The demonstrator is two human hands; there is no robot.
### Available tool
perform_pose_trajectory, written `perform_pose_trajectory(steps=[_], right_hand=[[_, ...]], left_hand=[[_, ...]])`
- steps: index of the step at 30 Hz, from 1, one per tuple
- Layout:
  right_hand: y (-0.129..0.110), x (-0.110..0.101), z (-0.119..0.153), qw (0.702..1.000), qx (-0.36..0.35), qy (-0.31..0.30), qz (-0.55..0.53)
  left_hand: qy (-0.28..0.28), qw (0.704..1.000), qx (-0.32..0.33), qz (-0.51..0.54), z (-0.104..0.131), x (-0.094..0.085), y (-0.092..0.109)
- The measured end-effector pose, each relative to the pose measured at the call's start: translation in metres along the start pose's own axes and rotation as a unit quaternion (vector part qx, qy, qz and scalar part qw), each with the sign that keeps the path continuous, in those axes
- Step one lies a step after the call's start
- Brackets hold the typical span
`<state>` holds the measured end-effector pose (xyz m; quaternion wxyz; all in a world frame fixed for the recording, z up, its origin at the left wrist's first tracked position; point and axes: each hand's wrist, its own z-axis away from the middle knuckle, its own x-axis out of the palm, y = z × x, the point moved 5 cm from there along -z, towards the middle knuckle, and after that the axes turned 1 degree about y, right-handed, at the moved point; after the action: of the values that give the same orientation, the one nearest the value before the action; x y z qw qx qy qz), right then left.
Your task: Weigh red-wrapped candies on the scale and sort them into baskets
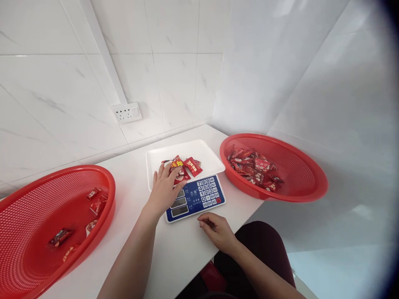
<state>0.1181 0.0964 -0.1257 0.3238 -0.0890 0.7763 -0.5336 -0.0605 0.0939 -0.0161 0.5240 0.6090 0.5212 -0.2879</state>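
Note:
My left hand (164,187) reaches over the scale's keypad panel (193,197), its fingers apart on the near left side of a small pile of red wrapped packets (193,166). The packets lie on the scale's white tray (208,155). Whether the fingers grip any packet cannot be made out. Below the panel's near edge, my right hand (217,232) rests at the table edge with fingers curled together and nothing visible in them.
A large red basket (109,182) with several packets stands at the left. Another red basket (311,182), holding many red packets, stands at the right. Tiled walls with a socket (127,113) rise behind the white table (174,257).

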Motion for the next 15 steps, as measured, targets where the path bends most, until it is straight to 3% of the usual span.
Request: perform_pose_trajectory(steps=[7, 10, 15], right_hand=[[0.000, -0.001, 0.000, 1.000, 0.001, 0.001, 0.003], [0.001, -0.001, 0.000, 1.000, 0.013, -0.003, 0.000], [-0.003, -0.002, 0.001, 1.000, 0.010, -0.011, -0.023]], left_hand=[[-0.001, 1.000, 0.019, -0.021, 0.000, -0.003, 0.004], [0.036, 0.992, 0.105, -0.051, 0.006, -0.016, 0.025], [0.113, 0.950, 0.285, -0.051, 0.039, -0.050, 0.077]])
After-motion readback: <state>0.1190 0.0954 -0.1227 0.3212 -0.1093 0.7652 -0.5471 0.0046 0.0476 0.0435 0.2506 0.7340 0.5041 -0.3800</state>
